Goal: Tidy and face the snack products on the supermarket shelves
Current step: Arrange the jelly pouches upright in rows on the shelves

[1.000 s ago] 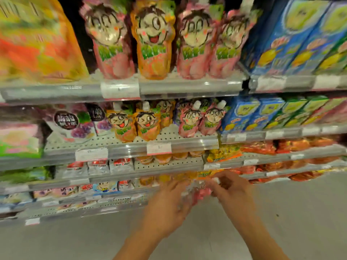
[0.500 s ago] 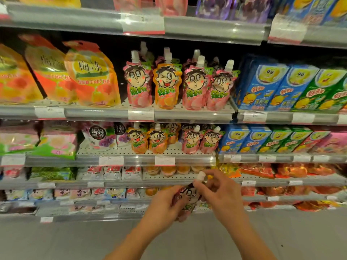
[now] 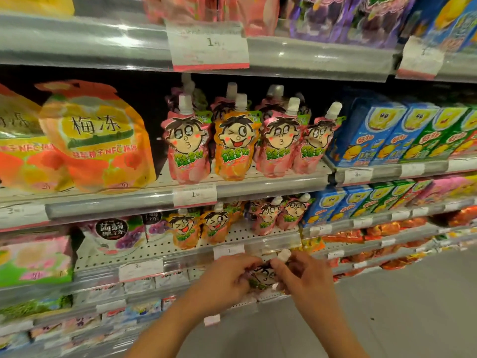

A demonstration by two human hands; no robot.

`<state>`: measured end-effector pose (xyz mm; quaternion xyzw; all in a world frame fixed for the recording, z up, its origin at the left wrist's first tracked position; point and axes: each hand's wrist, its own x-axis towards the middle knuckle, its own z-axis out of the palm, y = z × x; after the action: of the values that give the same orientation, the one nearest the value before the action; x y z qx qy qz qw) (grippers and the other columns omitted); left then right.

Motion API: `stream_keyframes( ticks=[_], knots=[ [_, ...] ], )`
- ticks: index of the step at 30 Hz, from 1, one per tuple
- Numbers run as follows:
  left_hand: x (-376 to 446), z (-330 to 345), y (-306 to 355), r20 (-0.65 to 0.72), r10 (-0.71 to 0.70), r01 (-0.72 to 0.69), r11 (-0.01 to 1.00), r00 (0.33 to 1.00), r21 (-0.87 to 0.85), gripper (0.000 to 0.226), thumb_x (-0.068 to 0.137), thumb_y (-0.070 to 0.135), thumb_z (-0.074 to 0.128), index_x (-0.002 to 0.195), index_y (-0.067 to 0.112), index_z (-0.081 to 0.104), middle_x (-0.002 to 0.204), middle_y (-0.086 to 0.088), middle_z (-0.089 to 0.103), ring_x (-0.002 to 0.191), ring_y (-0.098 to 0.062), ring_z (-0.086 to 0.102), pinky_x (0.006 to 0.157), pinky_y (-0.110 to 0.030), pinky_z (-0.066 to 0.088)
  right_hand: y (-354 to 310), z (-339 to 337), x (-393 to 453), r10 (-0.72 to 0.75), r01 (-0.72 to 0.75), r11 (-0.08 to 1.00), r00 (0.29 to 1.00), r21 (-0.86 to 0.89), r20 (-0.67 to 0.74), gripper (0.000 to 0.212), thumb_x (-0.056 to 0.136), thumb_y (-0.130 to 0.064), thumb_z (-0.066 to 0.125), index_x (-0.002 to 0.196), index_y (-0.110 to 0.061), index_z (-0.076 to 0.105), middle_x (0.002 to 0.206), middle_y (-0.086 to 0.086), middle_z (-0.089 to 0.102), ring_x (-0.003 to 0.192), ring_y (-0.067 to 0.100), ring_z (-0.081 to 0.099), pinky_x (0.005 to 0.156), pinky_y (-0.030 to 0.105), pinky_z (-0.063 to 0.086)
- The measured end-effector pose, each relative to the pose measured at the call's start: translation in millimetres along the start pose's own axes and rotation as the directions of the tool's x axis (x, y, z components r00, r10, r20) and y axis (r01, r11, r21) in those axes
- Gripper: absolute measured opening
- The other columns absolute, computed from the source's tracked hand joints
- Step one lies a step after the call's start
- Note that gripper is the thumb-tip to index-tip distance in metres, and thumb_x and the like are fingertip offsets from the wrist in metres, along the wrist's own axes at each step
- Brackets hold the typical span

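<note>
A pink jelly pouch [image 3: 263, 276] with a cartoon face and a white cap is held in front of the shelves, low in the middle of the head view. My left hand [image 3: 227, 280] grips its left side and my right hand [image 3: 304, 275] grips its right side near the cap. Most of the pouch is hidden by my fingers. Matching pink and orange pouches [image 3: 235, 148] stand upright in a row on the shelf above, and smaller ones [image 3: 268, 218] stand on the shelf below that.
Large orange jelly bags [image 3: 98, 140] fill the left of the middle shelf. Blue and green boxes [image 3: 392, 133] stand to the right. Grey shelf rails [image 3: 271, 182] carry price tags. The grey floor [image 3: 400, 306] lies at the lower right.
The view has risen from the lower shelves to the upper ones. Both hands have lifted the pink pouch up and now hold it closer together.
</note>
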<state>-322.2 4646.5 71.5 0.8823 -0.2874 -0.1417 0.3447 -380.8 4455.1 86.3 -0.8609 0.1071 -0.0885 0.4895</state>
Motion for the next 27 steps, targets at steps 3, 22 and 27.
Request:
stream_keyframes(
  ticks=[3, 22, 27],
  knots=[
    [0, -13, -12, -0.146, -0.005, 0.006, 1.000, 0.989, 0.008, 0.050, 0.094, 0.015, 0.055, 0.138, 0.038, 0.060, 0.131, 0.023, 0.062, 0.113, 0.011, 0.054, 0.100, -0.025, 0.049, -5, 0, 9, -0.047, 0.047, 0.998, 0.999, -0.049, -0.006, 0.033, 0.083, -0.056, 0.068, 0.077, -0.023, 0.067, 0.060, -0.006, 0.070, 0.055, 0.012, 0.068, 0.059, 0.044, 0.057],
    [51, -123, 107, -0.938, -0.048, -0.045, 0.997, 0.344, -0.067, 0.056, 0.094, 0.011, 0.062, 0.145, 0.028, 0.048, 0.098, -0.002, 0.065, 0.072, -0.010, 0.061, 0.068, -0.021, 0.050, -18, -56, 83, -0.344, 0.348, 0.937, 0.931, -0.015, 0.123, 0.025, 0.088, -0.053, 0.068, 0.072, -0.035, 0.062, 0.062, -0.008, 0.068, 0.058, 0.010, 0.065, 0.058, 0.033, 0.051],
    [73, -135, 104, -0.899, -0.033, 0.228, 0.971, 0.437, 0.075, 0.063, 0.095, 0.026, 0.063, 0.153, 0.021, 0.038, 0.138, 0.000, 0.056, 0.101, -0.018, 0.064, 0.086, -0.040, 0.054, -14, -66, 91, -0.371, 0.372, 0.928, 0.920, 0.020, 0.122, 0.011, 0.084, -0.057, 0.068, 0.080, -0.048, 0.063, 0.061, -0.008, 0.067, 0.057, 0.012, 0.065, 0.060, 0.031, 0.049]
  ],
)
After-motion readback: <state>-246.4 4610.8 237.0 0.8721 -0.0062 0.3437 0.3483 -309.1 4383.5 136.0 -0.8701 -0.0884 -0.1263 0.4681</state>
